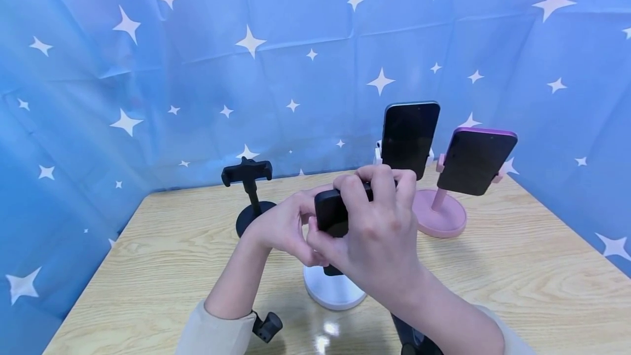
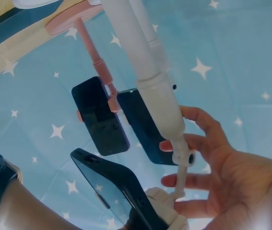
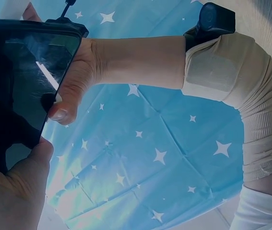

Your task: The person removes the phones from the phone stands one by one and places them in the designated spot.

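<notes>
The right hand (image 1: 382, 234) held a black phone (image 1: 331, 212) in a closed grip, its fingers over the upper edge, above the base of the near white stand (image 1: 335, 295) on the table (image 1: 162, 245). The left hand (image 1: 285, 224) had its fingers curled around the neck of that stand, seemingly to steady it. The work looked partly done: behind and to the right of the near white stand, a pink stand (image 1: 441, 217) carried a purple-edged phone (image 1: 475, 162) and a far white stand (image 1: 378, 156) carried a dark phone (image 1: 411, 136). Behind and to the left of the near white stand, a black stand (image 1: 252, 195) had nothing in its clamp. Whether the black phone was seated in the near white stand's holder could not be told; that fitting appeared unfinished.
</notes>
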`<state>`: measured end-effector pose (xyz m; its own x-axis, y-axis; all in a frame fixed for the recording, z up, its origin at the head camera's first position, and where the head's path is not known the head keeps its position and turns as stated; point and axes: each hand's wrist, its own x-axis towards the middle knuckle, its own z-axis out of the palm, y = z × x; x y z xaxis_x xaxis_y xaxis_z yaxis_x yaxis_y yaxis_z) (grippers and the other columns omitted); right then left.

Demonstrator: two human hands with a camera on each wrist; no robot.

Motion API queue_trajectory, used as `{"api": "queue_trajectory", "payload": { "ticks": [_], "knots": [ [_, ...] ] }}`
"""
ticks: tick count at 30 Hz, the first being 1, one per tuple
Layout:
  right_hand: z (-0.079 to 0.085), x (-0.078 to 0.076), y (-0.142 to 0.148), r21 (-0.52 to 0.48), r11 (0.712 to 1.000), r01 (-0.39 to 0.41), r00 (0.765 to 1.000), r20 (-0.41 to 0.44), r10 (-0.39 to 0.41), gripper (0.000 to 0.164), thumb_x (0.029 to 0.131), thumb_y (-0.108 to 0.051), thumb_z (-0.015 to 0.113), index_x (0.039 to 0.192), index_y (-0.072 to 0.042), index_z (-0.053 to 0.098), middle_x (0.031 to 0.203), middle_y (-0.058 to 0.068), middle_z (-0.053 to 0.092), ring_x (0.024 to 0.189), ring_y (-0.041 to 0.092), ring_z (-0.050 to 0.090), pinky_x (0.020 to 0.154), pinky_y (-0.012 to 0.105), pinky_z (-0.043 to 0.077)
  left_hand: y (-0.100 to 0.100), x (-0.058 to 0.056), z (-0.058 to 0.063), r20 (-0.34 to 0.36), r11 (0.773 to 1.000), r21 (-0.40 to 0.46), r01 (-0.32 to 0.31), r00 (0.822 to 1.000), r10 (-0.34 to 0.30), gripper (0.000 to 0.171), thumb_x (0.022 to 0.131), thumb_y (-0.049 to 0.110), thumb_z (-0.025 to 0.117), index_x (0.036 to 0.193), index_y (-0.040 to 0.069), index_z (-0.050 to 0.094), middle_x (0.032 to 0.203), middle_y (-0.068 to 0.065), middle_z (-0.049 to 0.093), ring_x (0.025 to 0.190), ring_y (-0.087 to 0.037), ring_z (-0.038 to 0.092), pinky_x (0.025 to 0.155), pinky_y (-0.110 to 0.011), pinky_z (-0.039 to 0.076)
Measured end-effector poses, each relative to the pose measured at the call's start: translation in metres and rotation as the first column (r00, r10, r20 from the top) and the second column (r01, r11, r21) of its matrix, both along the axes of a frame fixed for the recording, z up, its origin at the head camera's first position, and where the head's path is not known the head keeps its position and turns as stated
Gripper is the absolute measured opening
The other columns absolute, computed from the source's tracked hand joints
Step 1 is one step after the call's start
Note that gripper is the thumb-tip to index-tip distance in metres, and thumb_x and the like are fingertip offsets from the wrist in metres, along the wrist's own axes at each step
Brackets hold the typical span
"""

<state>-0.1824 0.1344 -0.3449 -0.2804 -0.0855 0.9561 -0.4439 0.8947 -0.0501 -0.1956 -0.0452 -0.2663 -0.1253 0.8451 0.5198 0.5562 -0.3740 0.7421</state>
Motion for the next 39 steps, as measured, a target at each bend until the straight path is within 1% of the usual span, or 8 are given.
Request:
{"api": "queue_trajectory", "payload": {
  "ticks": [10,13,17,20,26,32,33,39],
  "knots": [
    [-0.002,-0.005,0.002,-0.003,1.0,-0.007,1.0,0.016,0.007,0.068,0.043,-0.066,0.074,0.101,-0.033,0.06,0.114,0.004,0.051,0.113,0.038,0.035,0.086,0.064,0.023,-0.001,-0.001,0.002,0.014,0.999,-0.03,0.018,1.0,-0.017,0.034,0.058,-0.005,0.068,0.088,0.004,0.055,0.084,-0.012,0.051,0.077,-0.02,0.047,0.061,-0.03,0.044],
    [0.027,0.018,-0.011,0.011,1.0,-0.018,1.0,0.017,0.018,0.06,0.05,-0.061,0.074,0.098,-0.029,0.06,0.11,0.004,0.052,0.11,0.035,0.037,0.084,0.06,0.027,-0.001,-0.002,0.003,0.027,0.999,-0.039,0.027,0.999,-0.026,0.036,0.058,-0.005,0.069,0.09,0.002,0.056,0.085,-0.013,0.052,0.077,-0.02,0.048,0.062,-0.031,0.045],
    [0.091,0.067,-0.036,0.024,0.998,-0.063,0.998,0.033,0.062,0.04,0.061,-0.038,0.07,0.089,-0.012,0.059,0.093,0.012,0.053,0.094,0.035,0.043,0.076,0.054,0.031,-0.002,-0.002,0.004,0.035,0.998,-0.061,0.02,0.999,-0.018,0.038,0.057,-0.005,0.07,0.092,0.001,0.056,0.084,-0.014,0.054,0.075,-0.019,0.05,0.06,-0.031,0.046],
    [0.11,0.082,-0.043,0.021,0.996,-0.086,0.995,0.045,0.085,0.035,0.062,-0.03,0.067,0.087,-0.007,0.058,0.088,0.014,0.052,0.089,0.035,0.043,0.072,0.051,0.032,-0.002,-0.002,0.005,0.025,0.997,-0.072,-0.005,1.0,0.007,0.038,0.056,-0.005,0.072,0.091,0.0,0.057,0.084,-0.014,0.056,0.076,-0.018,0.05,0.063,-0.031,0.047],
    [0.054,0.039,-0.015,0.021,0.997,-0.079,0.995,0.068,0.078,0.05,0.057,-0.053,0.072,0.097,-0.026,0.06,0.101,0.0,0.054,0.104,0.032,0.04,0.078,0.055,0.03,-0.002,-0.001,0.004,0.021,0.995,-0.087,-0.042,0.999,0.044,0.033,0.058,-0.002,0.075,0.087,0.002,0.06,0.089,-0.012,0.055,0.085,-0.019,0.048,0.074,-0.034,0.047],
    [0.086,0.063,-0.024,0.015,0.987,-0.161,0.982,0.101,0.159,0.043,0.062,-0.041,0.071,0.094,-0.014,0.06,0.092,0.006,0.053,0.093,0.032,0.043,0.07,0.049,0.03,-0.004,-0.001,0.005,0.029,0.994,-0.096,-0.043,0.999,0.046,0.04,0.057,-0.004,0.078,0.093,-0.002,0.061,0.103,-0.014,0.053,0.098,-0.02,0.047,0.085,-0.037,0.046],
    [0.084,0.061,-0.023,0.015,0.983,-0.181,0.979,0.1,0.179,0.045,0.061,-0.041,0.072,0.096,-0.016,0.061,0.094,0.005,0.053,0.094,0.032,0.044,0.07,0.05,0.029,-0.004,-0.001,0.005,0.024,0.994,-0.099,-0.041,0.999,0.043,0.042,0.056,-0.004,0.08,0.095,-0.003,0.061,0.106,-0.015,0.052,0.102,-0.021,0.046,0.087,-0.038,0.045],
    [0.021,0.015,0.001,0.027,0.97,-0.242,0.968,0.076,0.239,0.067,0.047,-0.058,0.079,0.104,-0.03,0.06,0.111,-0.002,0.052,0.106,0.029,0.045,0.079,0.061,0.023,-0.006,-0.002,0.007,-0.005,0.995,-0.1,-0.028,1.0,0.027,0.055,0.05,-0.007,0.084,0.1,-0.005,0.061,0.113,-0.018,0.05,0.111,-0.021,0.042,0.093,-0.039,0.042]
  ]
}}
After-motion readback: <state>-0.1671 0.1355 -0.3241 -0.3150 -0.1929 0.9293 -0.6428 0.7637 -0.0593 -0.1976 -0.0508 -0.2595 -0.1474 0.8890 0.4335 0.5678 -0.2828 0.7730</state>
